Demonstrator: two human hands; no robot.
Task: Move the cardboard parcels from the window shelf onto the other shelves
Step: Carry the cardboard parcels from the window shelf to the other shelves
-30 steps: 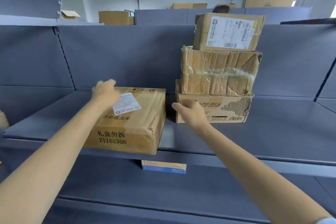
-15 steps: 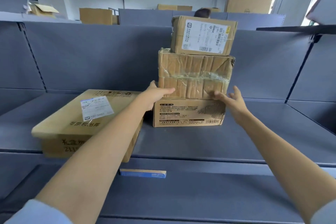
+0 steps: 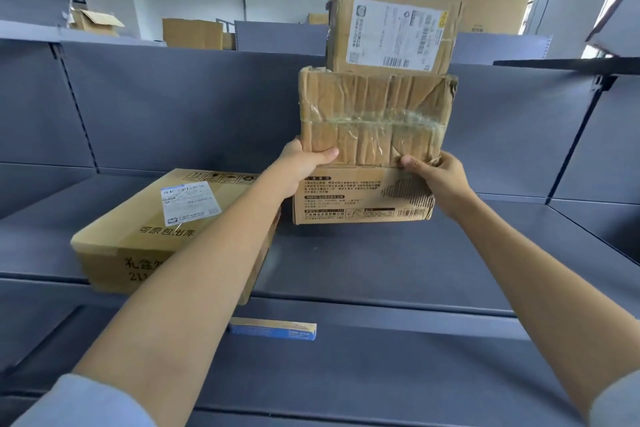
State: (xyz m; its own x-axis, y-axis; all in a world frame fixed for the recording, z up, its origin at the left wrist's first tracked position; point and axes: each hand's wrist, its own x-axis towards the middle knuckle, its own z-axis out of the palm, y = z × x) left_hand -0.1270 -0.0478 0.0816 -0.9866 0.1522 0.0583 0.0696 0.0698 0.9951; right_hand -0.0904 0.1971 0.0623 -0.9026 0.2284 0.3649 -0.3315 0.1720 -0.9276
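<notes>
While both arms reach forward over the grey shelf (image 3: 398, 270), I see my left hand (image 3: 301, 163) gripping the lower left corner of the crumpled taped parcel (image 3: 374, 118), thumb curled across its front face and the fingers hidden behind the side. My right hand (image 3: 436, 173) holds the lower right corner of the same parcel, thumb pinched onto the front edge, fingers wrapped underneath where I cannot see them. This parcel is the middle one of a stack of three standing toward the back of the shelf, against the grey back panel (image 3: 173, 107). Beneath it sits the printed parcel (image 3: 360, 198), flat on the shelf with text and a barcode on its front; whether the crumpled one still touches it I cannot tell. On top rests the labelled parcel (image 3: 391, 35), its white shipping label facing me, tilted slightly and rising above the back panel's top edge. To the left of the stack, the large flat parcel (image 3: 156, 229) lies at an angle with one corner overhanging the shelf's front edge; a white label sits on its lid, and my left forearm crosses over its right side. All the parcels are closed, so their contents are hidden. On the lower shelf (image 3: 381, 374), just under the front edge above, a thin blue box (image 3: 273, 332) lies flat.
</notes>
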